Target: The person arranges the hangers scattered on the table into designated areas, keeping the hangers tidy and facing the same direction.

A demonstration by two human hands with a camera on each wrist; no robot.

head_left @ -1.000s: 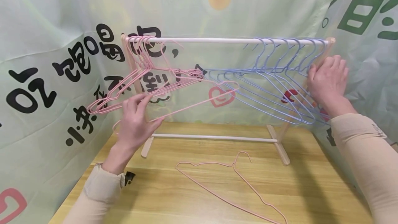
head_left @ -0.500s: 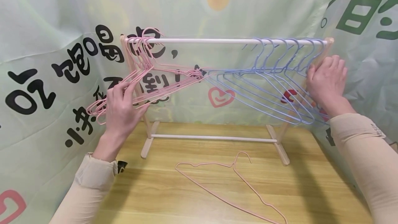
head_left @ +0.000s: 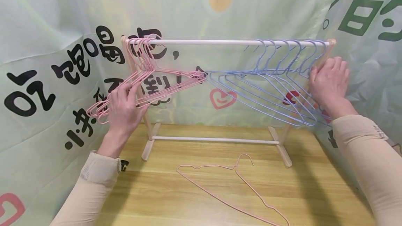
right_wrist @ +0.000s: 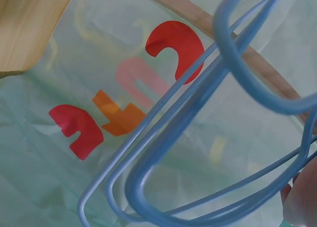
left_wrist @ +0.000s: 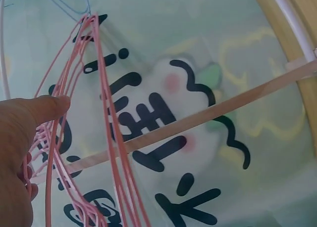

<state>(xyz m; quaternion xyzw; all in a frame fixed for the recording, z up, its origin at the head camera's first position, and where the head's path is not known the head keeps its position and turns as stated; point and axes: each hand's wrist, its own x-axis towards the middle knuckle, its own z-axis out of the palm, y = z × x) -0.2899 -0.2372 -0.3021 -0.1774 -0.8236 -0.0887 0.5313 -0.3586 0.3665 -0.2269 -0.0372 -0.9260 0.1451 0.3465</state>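
Several pink wire clothes hangers (head_left: pixel 201 76) hang by their hooks at the left end of a garment rack's white rail (head_left: pixel 213 42). My left hand (head_left: pixel 124 109) holds the front pink hanger by its side, close against the others. In the left wrist view the thumb of my left hand (left_wrist: pixel 20 153) extends over the pink wires, with the fingertips curled below. My right hand (head_left: pixel 329 81) grips the rack's right wooden upright (head_left: pixel 321 58), its fingers partly hidden. Beside it hang several blue hangers (head_left: pixel 259 70), which fill much of the right wrist view.
One more pink hanger (head_left: pixel 235 167) lies on the wooden table (head_left: pixel 150 198) in front of the rack. A lower white bar (head_left: pixel 213 139) joins the rack's feet. Printed cloth (head_left: pixel 188 6) encloses the back and sides.
My left hand has moved left and up with the pink hanger, bringing it beside the others. Its hook rose above the rail, then came down to it. The right hand stays in place.
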